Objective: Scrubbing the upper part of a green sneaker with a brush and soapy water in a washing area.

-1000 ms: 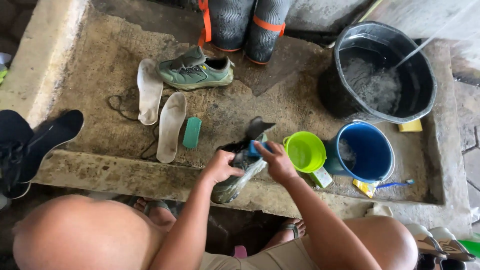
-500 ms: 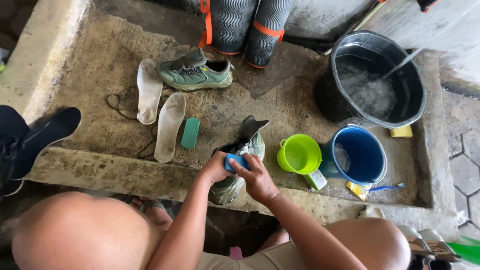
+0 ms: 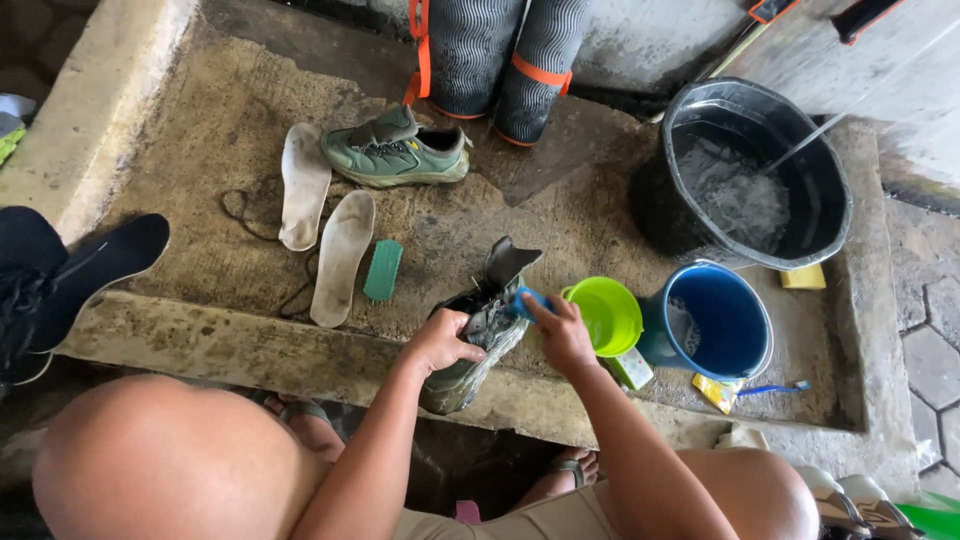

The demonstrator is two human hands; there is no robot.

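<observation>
While my left hand (image 3: 440, 342) grips the shoe (image 3: 478, 335), a yellow packet (image 3: 716, 391) lies beside the blue bucket (image 3: 715, 322). My right hand (image 3: 562, 335), clasping the brush (image 3: 526, 301), has moved up the shoe.

Wet concrete wash slab (image 3: 200, 150), paved floor (image 3: 930, 330), daylight.

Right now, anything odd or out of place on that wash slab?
Nothing is damaged or spilled. The green shoe lies on the slab with its two insoles pulled out beside it, laces loose. The left hand grips a muddy shoe, tongue flopped up, while the right hand holds a blue brush to it.
</observation>
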